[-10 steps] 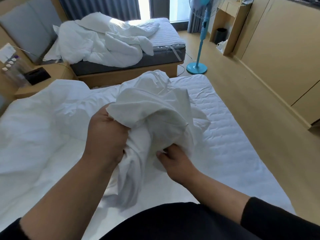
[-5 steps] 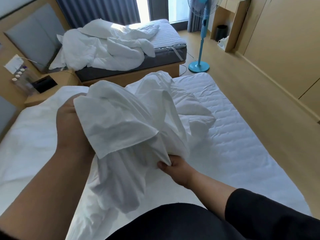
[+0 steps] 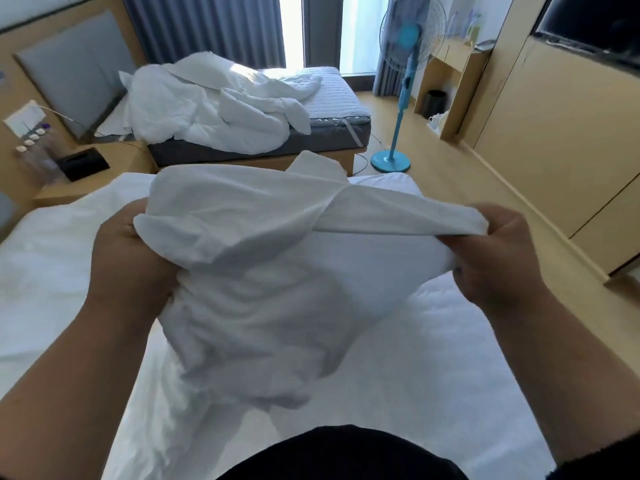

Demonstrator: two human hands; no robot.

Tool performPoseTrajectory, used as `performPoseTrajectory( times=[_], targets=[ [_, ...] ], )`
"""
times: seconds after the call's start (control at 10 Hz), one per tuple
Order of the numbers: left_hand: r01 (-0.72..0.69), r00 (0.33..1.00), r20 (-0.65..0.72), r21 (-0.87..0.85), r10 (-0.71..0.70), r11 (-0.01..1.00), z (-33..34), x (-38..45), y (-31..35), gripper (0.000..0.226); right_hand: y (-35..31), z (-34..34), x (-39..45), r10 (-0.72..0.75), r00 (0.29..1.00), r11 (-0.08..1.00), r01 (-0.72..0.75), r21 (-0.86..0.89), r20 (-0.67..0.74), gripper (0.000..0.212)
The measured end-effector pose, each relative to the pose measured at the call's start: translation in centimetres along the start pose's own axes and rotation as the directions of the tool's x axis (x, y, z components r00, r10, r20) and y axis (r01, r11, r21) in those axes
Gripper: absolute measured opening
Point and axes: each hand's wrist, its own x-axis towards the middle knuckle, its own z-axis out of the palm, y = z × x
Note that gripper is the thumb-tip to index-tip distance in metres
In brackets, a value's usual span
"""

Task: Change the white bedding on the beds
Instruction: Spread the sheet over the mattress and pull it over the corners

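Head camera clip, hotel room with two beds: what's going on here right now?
A person stands at the near bed holding a white sheet up in both hands. The left hand grips a bunched part, the right hand pinches an edge pulled out sideways, and the rest hangs down crumpled. The far bed carries a heap of white bedding, so neither bed is made yet.

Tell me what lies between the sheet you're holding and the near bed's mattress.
Nothing visible does. Left hand and right hand grip the white sheet above the near bed; rumpled white bedding lies on its left side.
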Motion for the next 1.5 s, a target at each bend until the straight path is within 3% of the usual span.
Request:
performPoseTrajectory(
  times=[0.1,0.2,0.3,0.4,0.5,0.6,0.7,0.8,0.9,1.0,1.1,1.2,1.3,1.4,1.5],
  targets=[
    [0.036,0.999,0.011,0.005,-0.036,0.999,-0.7,1.6,-3.5,0.019,1.5,-2.0,-2.2,0.056,0.979,0.998,-0.051,-0.027,0.194,0.016],
    [0.065,0.976,0.212,-0.067,-0.050,0.996,1.0,0.1,-3.0,0.017,9.0,-3.2,-5.7,0.454,0.832,0.867,-0.329,-0.373,0.320,0.060],
    [0.045,0.860,0.499,0.140,-0.109,0.989,4.7,-3.9,-3.7,0.019,14.5,-5.0,-10.2,0.650,0.741,0.701,-0.500,-0.509,0.167,0.058],
    [0.178,0.637,0.676,0.340,-0.371,0.924,6.3,-6.0,-7.5,0.016,15.0,-7.2,-12.3,0.669,0.742,0.689,-0.595,-0.414,0.048,0.025],
    [0.323,0.367,0.768,0.425,-0.526,0.846,6.9,-6.8,-9.4,0.033,13.5,-10.0,-13.4,0.685,0.727,0.665,-0.592,-0.456,0.056,0.022],
    [0.310,0.154,0.892,0.366,-0.426,0.877,8.6,-7.1,-9.0,0.049,13.0,-12.3,-15.1,0.733,0.680,0.595,-0.612,-0.521,0.037,0.025],
    [0.246,-0.043,0.957,0.290,-0.288,0.925,11.4,-7.7,-7.0,0.048,12.6,-14.3,-17.1,0.775,0.631,0.536,-0.620,-0.573,0.043,0.019],
    [0.161,-0.099,0.956,0.290,-0.277,0.943,14.8,-8.9,-6.1,0.043,12.3,-16.8,-18.1,0.783,0.622,0.505,-0.639,-0.581,-0.004,0.008],
    [0.107,-0.058,0.940,0.341,-0.336,0.934,19.0,-11.0,-5.7,0.048,12.5,-20.7,-18.9,0.805,0.590,0.451,-0.677,-0.582,-0.063,0.011],
    [0.140,-0.006,0.920,0.390,-0.393,0.910,24.2,-14.0,-4.0,0.029,12.8,-25.4,-19.5,0.823,0.561,0.419,-0.708,-0.569,-0.091,0.013],
    [0.063,0.120,0.873,0.469,-0.473,0.881,30.8,-17.9,-2.1,0.022,12.4,-31.6,-20.2,0.833,0.541,0.386,-0.720,-0.576,-0.117,0.015],
    [-0.028,0.161,0.850,0.512,-0.502,0.859,38.7,-22.5,1.1,0.021,11.2,-38.8,-19.9,0.822,0.554,0.398,-0.725,-0.562,-0.133,0.017],
    [-0.170,0.113,0.878,0.478,-0.465,0.862,46.5,-26.6,5.4,0.020,9.0,-45.8,-19.9,0.787,0.585,0.417,-0.738,-0.531,-0.195,0.017],
    [-0.446,0.091,0.907,0.407,-0.412,0.797,53.2,-29.9,8.9,0.021,6.5,-51.6,-20.4,0.758,0.595,0.397,-0.746,-0.535,-0.266,0.020],
    [-0.711,0.028,0.908,0.312,-0.417,0.631,58.6,-32.3,11.9,0.030,4.6,-56.8,-20.7,0.744,0.605,0.370,-0.726,-0.579,-0.283,0.014]
  ],
)
